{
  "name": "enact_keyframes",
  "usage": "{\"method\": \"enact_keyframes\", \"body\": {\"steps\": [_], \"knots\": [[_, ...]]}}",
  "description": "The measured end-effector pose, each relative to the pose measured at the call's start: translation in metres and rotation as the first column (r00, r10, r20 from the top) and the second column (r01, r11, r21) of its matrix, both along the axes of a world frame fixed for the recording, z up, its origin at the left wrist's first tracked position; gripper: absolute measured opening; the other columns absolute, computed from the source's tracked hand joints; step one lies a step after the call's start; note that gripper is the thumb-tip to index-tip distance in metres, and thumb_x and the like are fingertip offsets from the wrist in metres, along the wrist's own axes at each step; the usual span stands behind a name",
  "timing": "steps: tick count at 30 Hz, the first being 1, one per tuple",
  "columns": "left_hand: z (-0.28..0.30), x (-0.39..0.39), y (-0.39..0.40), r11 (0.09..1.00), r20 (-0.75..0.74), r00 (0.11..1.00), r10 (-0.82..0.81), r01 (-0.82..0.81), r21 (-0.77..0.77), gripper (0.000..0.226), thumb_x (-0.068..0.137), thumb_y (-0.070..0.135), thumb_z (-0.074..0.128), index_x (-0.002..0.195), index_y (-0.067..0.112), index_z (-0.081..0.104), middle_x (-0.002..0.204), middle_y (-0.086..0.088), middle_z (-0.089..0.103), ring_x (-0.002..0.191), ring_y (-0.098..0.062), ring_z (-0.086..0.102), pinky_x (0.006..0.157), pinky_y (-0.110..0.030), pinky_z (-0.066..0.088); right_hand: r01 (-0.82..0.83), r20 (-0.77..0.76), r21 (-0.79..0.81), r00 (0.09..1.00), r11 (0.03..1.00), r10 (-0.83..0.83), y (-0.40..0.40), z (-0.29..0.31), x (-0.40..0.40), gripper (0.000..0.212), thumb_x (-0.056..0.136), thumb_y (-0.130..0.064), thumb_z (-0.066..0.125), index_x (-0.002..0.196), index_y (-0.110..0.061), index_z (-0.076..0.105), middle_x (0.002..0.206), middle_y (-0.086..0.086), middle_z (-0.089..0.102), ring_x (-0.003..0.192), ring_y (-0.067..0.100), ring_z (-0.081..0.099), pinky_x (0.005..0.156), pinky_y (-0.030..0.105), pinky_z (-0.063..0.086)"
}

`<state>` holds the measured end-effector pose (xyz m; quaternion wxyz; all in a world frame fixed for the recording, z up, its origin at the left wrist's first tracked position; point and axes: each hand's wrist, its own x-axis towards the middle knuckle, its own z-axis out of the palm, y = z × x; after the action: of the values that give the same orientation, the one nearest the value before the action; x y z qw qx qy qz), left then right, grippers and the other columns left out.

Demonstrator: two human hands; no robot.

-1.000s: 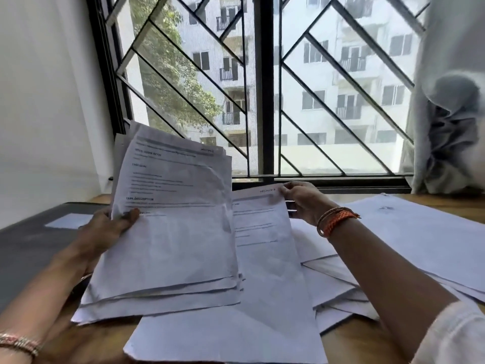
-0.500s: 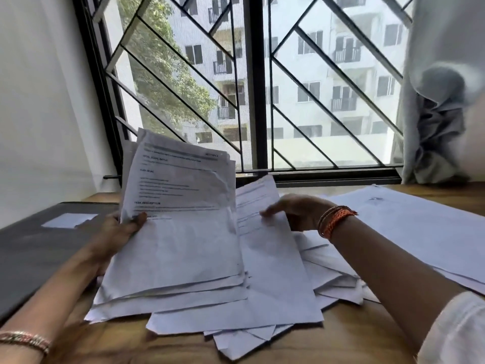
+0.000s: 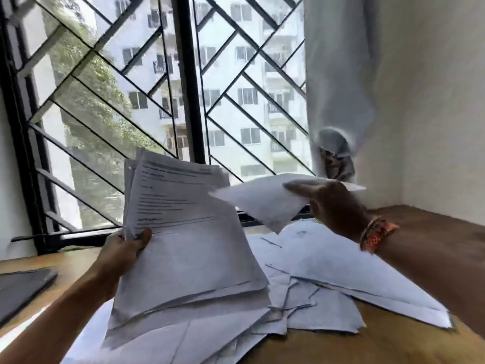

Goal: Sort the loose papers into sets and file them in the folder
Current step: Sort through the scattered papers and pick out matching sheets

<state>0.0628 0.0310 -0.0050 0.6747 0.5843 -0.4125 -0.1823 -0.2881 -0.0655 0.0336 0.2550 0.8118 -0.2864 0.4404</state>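
The left hand (image 3: 123,249) holds a stack of papers (image 3: 189,245) raised above the counter (image 3: 433,227). The stack stands nearly upright, its long axis running from the counter up toward the window (image 3: 157,88), the printed side facing the person and the heading at the top. The thumb lies curled over the front sheet at the left edge; the other fingers are hidden behind the stack. How many sheets it has I cannot count, but at least four edges show at its bottom.

The right hand (image 3: 330,206) is raised to the right of the stack and pinches one single sheet (image 3: 265,200) between thumb and fingers. This sheet lies almost flat in the air and is blurred, with its long axis running left to right.

Below and to the right of the stack, many loose sheets (image 3: 328,285) lie overlapping on the counter, pointing in different directions; their number cannot be told. One dark folder (image 3: 21,290) lies flat on the counter, well to the left of the stack. One orange bracelet (image 3: 378,233) is on the right wrist.
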Motion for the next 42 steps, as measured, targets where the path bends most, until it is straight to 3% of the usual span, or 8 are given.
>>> {"method": "enact_keyframes", "body": {"steps": [6, 10, 14, 18, 22, 27, 33, 42], "knots": [[-0.019, 0.020, 0.005, 0.973, -0.068, 0.972, 0.224, -0.227, -0.044, 0.013, 0.094, 0.007, 0.056, 0.104, -0.001, 0.059, 0.080, -0.013, 0.056, 0.049, -0.017, 0.050, 0.031, -0.009, 0.036, 0.473, -0.601, 0.510, 0.793, 0.718, -0.095, -0.009, -0.079, -0.016, 0.022, 0.088, -0.033, 0.052, 0.079, -0.016, 0.063, 0.084, 0.005, 0.066, 0.080, 0.026, 0.061, 0.069, 0.030, 0.048], [-0.021, 0.046, 0.015, 0.873, -0.273, 0.860, 0.431, -0.474, -0.114, 0.029, 0.094, 0.006, 0.055, 0.120, -0.006, 0.056, 0.123, -0.023, 0.059, 0.088, -0.013, 0.054, 0.061, -0.019, 0.042, 0.649, -0.728, 0.575, 0.683, 0.498, -0.049, 0.014, -0.021, 0.032, 0.064, 0.076, -0.077, 0.052, 0.068, -0.014, 0.046, 0.063, -0.006, 0.053, 0.062, 0.016, 0.046, 0.056, 0.026, 0.037], [-0.019, 0.067, 0.027, 0.801, -0.287, 0.791, 0.540, -0.588, -0.114, 0.036, 0.095, 0.006, 0.052, 0.128, -0.009, 0.051, 0.133, -0.024, 0.052, 0.117, -0.032, 0.053, 0.075, -0.027, 0.039, 0.335, -0.661, 0.588, 0.724, 0.736, 0.199, 0.050, -0.024, 0.127, 0.099, 0.065, -0.088, 0.048, 0.115, -0.003, 0.055, 0.119, 0.011, 0.060, 0.109, 0.027, 0.057, 0.094, 0.039, 0.048], [-0.029, 0.083, 0.027, 0.785, -0.337, 0.757, 0.560, -0.615, -0.076, 0.037, 0.093, 0.012, 0.056, 0.124, -0.007, 0.052, 0.126, -0.022, 0.056, 0.112, -0.034, 0.056, 0.089, -0.039, 0.045, 0.159, -0.569, 0.715, 0.698, 0.681, 0.434, 0.081, -0.056, 0.206, 0.114, 0.072, -0.084, 0.046, 0.149, -0.005, 0.018, 0.155, 0.014, 0.024, 0.142, 0.026, 0.023, 0.117, 0.040, 0.023], [-0.024, 0.081, 0.028, 0.790, -0.301, 0.783, 0.545, -0.599, -0.128, 0.036, 0.093, 0.013, 0.056, 0.123, -0.006, 0.052, 0.124, -0.022, 0.057, 0.112, -0.034, 0.056, 0.084, -0.031, 0.041, 0.097, -0.542, 0.670, 0.741, 0.736, 0.396, 0.084, -0.065, 0.239, 0.083, 0.074, -0.087, 0.035, 0.095, -0.009, 0.055, 0.119, 0.017, 0.058, 0.104, 0.033, 0.054, 0.086, 0.035, 0.042], [-0.030, 0.089, 0.029, 0.781, -0.242, 0.776, 0.583, -0.617, -0.097, 0.032, 0.093, 0.013, 0.055, 0.122, 0.000, 0.056, 0.123, -0.019, 0.059, 0.112, -0.033, 0.057, 0.090, -0.033, 0.044, 0.050, -0.593, 0.352, 0.784, 0.935, 0.182, 0.098, -0.062, 0.242, 0.073, 0.080, -0.082, 0.031, 0.055, -0.014, 0.040, 0.081, 0.012, 0.065, 0.064, 0.024, 0.045, 0.065, 0.031, 0.035], [-0.034, 0.098, 0.023, 0.832, -0.190, 0.830, 0.525, -0.547, -0.094, 0.027, 0.092, 0.013, 0.054, 0.117, 0.006, 0.061, 0.106, -0.008, 0.062, 0.093, -0.022, 0.058, 0.075, -0.026, 0.042, -0.190, -0.511, 0.405, 0.764, 0.894, 0.394, 0.142, -0.085, 0.244, 0.063, 0.081, -0.071, 0.046, 0.062, -0.012, 0.052, 0.067, 0.010, 0.055, 0.067, 0.029, 0.052, 0.057, 0.030, 0.033], [-0.039, 0.092, 0.027, 0.782, -0.125, 0.784, 0.608, -0.618, -0.075, 0.030, 0.091, 0.017, 0.054, 0.118, 0.004, 0.061, 0.120, -0.016, 0.063, 0.109, -0.032, 0.059, 0.086, -0.030, 0.046, -0.055, -0.570, 0.369, 0.775, 0.928, 0.272, 0.150, -0.045, 0.236, 0.006, 0.080, -0.019, 0.059, 0.086, -0.017, 0.058, 0.090, 0.003, 0.053, 0.093, 0.030, 0.060, 0.048, 0.023, 0.018]]}}
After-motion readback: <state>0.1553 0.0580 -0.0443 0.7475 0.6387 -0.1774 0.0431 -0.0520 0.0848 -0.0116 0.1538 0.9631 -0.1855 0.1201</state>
